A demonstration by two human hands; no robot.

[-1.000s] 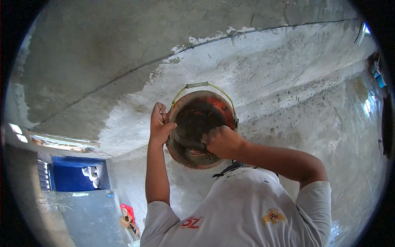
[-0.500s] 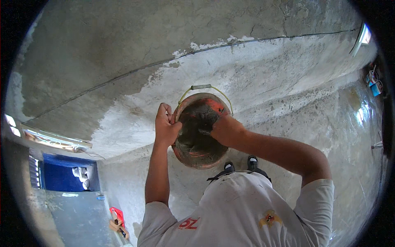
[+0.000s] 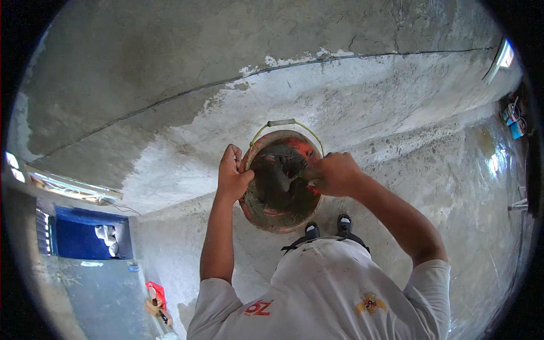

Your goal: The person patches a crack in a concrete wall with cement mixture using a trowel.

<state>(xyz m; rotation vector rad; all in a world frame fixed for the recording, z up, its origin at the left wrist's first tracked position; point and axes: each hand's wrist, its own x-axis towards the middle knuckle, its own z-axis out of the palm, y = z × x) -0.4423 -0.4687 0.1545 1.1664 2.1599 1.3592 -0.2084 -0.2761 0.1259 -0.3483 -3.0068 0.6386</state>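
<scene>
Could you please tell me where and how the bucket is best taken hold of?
Probably by the handle's grey sleeve, from the far side, fingers wrapped around it: it stands clear beyond the bucket rim, while the left hand grips that rim's left side.

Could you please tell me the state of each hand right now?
Left hand: closed on the bucket at its left rim.
Right hand: curled at the bucket's right side; whether it holds anything cannot be told.

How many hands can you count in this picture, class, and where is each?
2: the left hand grips the left rim of the bucket; the right hand is at its right side. No other hand shows.
</scene>
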